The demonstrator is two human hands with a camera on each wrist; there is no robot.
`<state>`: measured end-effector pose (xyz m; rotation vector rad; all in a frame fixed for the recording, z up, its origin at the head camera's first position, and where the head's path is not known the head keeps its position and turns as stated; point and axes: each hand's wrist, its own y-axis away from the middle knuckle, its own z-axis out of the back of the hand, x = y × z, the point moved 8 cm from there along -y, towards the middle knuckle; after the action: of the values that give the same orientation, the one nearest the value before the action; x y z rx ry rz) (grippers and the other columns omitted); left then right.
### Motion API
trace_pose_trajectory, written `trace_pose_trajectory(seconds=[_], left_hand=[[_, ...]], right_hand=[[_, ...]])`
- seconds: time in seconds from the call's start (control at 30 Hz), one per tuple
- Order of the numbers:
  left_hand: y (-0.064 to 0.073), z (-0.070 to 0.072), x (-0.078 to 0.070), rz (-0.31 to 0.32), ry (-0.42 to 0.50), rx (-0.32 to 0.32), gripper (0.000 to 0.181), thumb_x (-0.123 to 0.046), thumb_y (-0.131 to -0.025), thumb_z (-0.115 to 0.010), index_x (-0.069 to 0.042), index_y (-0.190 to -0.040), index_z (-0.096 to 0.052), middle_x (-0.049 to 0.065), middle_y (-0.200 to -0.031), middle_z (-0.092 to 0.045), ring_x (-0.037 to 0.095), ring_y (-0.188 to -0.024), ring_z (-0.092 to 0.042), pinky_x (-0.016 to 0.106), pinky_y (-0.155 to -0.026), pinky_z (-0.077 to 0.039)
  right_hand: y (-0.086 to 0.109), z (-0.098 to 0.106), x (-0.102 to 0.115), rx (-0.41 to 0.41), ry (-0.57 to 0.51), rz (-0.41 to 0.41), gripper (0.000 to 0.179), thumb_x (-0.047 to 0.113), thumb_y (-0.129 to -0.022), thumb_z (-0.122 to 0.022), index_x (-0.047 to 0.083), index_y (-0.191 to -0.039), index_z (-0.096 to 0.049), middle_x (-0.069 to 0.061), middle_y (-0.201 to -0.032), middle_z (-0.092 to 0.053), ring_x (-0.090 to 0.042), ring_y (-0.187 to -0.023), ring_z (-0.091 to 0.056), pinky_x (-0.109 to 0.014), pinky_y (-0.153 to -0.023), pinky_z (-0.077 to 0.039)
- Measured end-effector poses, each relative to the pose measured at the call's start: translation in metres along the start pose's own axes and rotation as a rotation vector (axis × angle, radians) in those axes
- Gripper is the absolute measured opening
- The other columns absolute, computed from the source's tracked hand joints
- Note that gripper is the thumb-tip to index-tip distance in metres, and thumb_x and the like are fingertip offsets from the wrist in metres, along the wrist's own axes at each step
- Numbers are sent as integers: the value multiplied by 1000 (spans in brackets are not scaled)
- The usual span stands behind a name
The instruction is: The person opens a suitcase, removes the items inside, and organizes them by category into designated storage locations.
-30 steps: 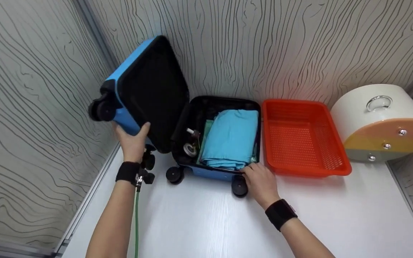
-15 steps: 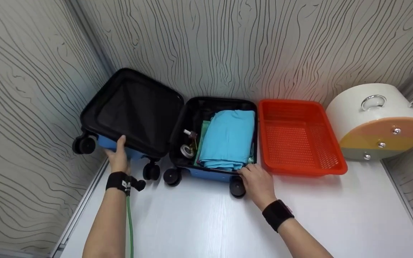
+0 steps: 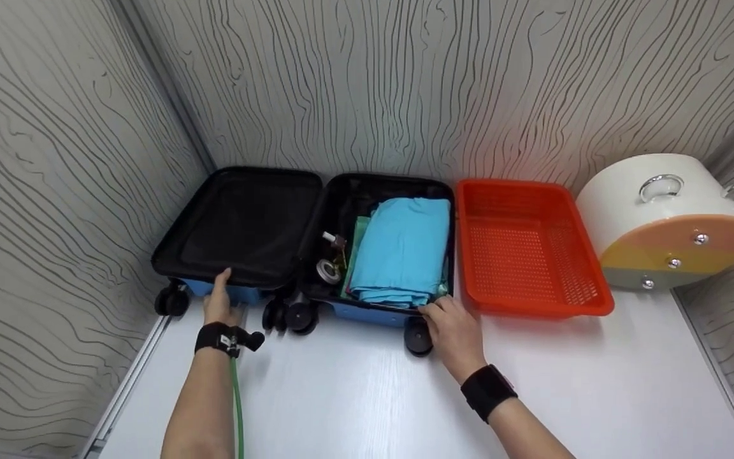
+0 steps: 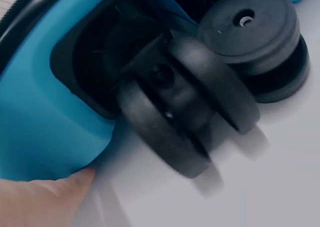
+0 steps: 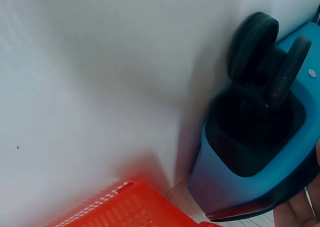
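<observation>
A blue suitcase lies open in the head view, its black-lined lid (image 3: 243, 223) on the left and its base (image 3: 370, 313) on the right. My left hand (image 3: 218, 306) holds the lid's front edge, thumb over the rim; the other fingers are mostly hidden under it. At the base's front right corner, my right hand (image 3: 455, 335) grips the rim with curled fingers. Inside the base lie a folded light-blue cloth (image 3: 402, 252), a green item (image 3: 355, 245) beside it, a small white-capped bottle (image 3: 338, 243) and a round, silvery-rimmed object (image 3: 327, 271).
Right of the suitcase stands a red perforated basket (image 3: 536, 309). Beyond it is a white rounded box (image 3: 634, 210) with coloured drawer fronts and metal handles. Black caster wheels (image 4: 165, 117) jut from the suitcase's front. A patterned wall (image 3: 392, 83) runs close behind.
The lid has swung down to the left, from raised and tilted to nearly flat. My left hand has come down with it. My right hand has stayed on the base's rim.
</observation>
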<state>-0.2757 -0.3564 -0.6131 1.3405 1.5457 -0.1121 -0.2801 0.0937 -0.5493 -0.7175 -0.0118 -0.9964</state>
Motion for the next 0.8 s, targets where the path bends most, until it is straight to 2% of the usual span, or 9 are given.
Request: trace_pose_trajectory(seconds=[0.1, 0.27, 0.37, 0.47, 0.6, 0.7, 0.8], left_hand=[[0, -2, -3, 12, 17, -5, 108, -29, -102, -63, -29, -156, 31, -2, -168, 23, 22, -155, 9, 37, -123, -12], [-1, -3, -11, -18, -67, -19, 99, -26, -101, -61, -22, -163, 16, 5, -170, 12, 26, -156, -1, 38, -122, -20], [1, 0, -15, -23, -105, -55, 97, -26, -99, -60, -20, -164, 13, 7, -170, 11, 30, -155, -5, 39, -121, -23], [5, 3, -19, -31, -104, -85, 97, -26, -99, -58, -20, -163, 14, 7, -170, 11, 30, -155, -5, 40, -121, -23], [11, 5, -23, -45, -89, -85, 98, -29, -101, -59, -19, -163, 17, 7, -170, 13, 28, -156, -4, 40, -122, -23], [12, 8, -23, -40, -153, -89, 100, -39, -102, -58, -17, -162, 19, 8, -170, 14, 31, -155, -3, 41, -123, -19], [11, 12, -20, -40, -245, -134, 102, -52, -101, -55, -16, -162, 19, 9, -170, 12, 32, -155, -1, 44, -124, -12]], right_hand=[[0, 2, -1, -30, -11, -24, 17, 3, -86, -82, 15, -98, -80, -2, -92, -66, -27, -99, -61, -42, -81, -56], [1, 3, -5, -58, -59, -92, 20, 0, -86, -81, 14, -101, -81, -7, -99, -70, -39, -125, -55, -53, -96, -53], [-1, 2, -4, -57, -97, -107, 22, -2, -86, -80, 12, -102, -81, -8, -99, -68, -40, -128, -54, -51, -99, -51], [-4, 1, 0, -54, -116, -99, 23, -4, -86, -79, 10, -103, -82, -8, -98, -68, -39, -129, -53, -50, -102, -50], [-10, -1, 6, -45, -119, -84, 24, -4, -85, -80, 10, -104, -82, -8, -97, -67, -39, -128, -55, -50, -104, -48], [-13, -3, 9, -41, -109, -81, 23, -3, -85, -80, 10, -105, -82, -8, -96, -67, -39, -127, -56, -50, -105, -48], [-13, -5, 9, -33, -105, -79, 22, -1, -87, -80, 10, -105, -81, -8, -97, -67, -38, -127, -56, -50, -105, -47]])
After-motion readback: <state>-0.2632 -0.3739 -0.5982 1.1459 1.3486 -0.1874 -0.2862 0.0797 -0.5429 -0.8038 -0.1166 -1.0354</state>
